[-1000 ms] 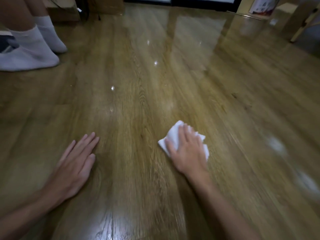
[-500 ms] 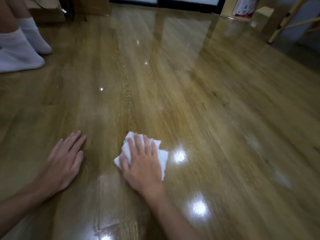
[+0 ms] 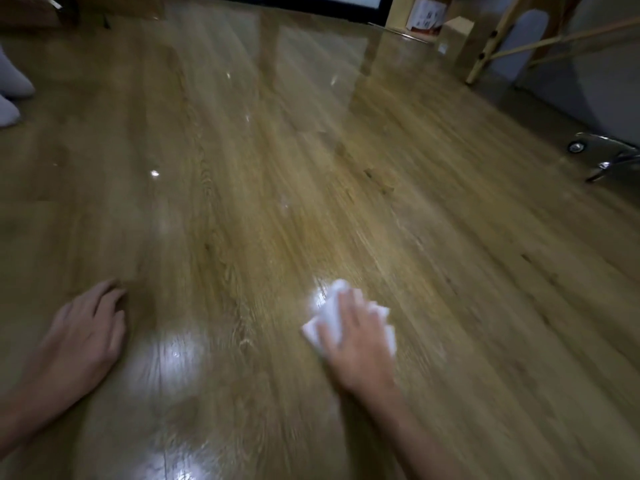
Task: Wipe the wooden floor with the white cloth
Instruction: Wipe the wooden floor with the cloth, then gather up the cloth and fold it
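Observation:
The glossy wooden floor (image 3: 277,168) fills the view, with bright light glare in the near part. My right hand (image 3: 356,344) presses flat on the crumpled white cloth (image 3: 329,310), whose edges stick out beyond the fingers on the far side and to the right. My left hand (image 3: 86,330) rests flat on the bare floor at the lower left, fingers straight, well apart from the cloth. The frame is motion-blurred.
Another person's white-socked feet (image 3: 10,95) stand at the far left edge. A wooden furniture frame (image 3: 491,46) and a cardboard box (image 3: 426,12) stand at the back right. A chrome chair base with a castor (image 3: 602,157) sits at the right.
My right hand slid the cloth left toward my left hand, then back to the right. The view swung right, bringing the chair base into sight. My left hand stayed planted.

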